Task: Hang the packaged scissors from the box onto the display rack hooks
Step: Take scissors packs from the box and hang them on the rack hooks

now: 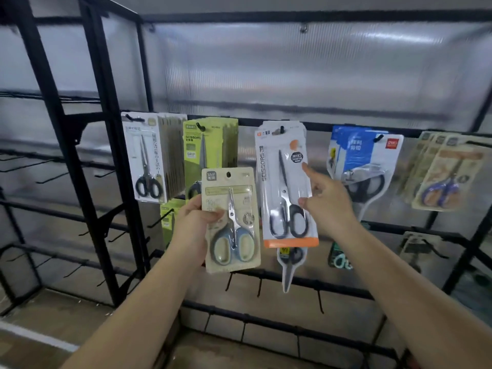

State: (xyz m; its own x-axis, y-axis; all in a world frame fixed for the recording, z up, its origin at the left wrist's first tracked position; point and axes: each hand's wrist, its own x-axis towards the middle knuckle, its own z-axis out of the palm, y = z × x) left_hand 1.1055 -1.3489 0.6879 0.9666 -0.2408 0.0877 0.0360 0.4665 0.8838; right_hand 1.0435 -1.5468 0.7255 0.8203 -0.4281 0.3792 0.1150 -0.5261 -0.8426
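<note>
My left hand (193, 223) grips a beige scissors pack (230, 219) with blue-green handles by its left edge, upright in front of the rack. My right hand (328, 201) touches the right edge of a white and orange scissors pack (286, 182) that hangs on a hook (281, 129); index finger and thumb rest on it. Other packs hang on the same rail: a white one (145, 158), a green one (206, 153), a blue one (364, 161) and beige ones (447, 171). The box is out of view.
The black metal display rack (372, 127) has lower rails with bare hooks (259, 287) below the packs. More packs (290, 265) hang on the second row. A second black frame (66, 121) with empty hooks stands on the left. A translucent panel backs the rack.
</note>
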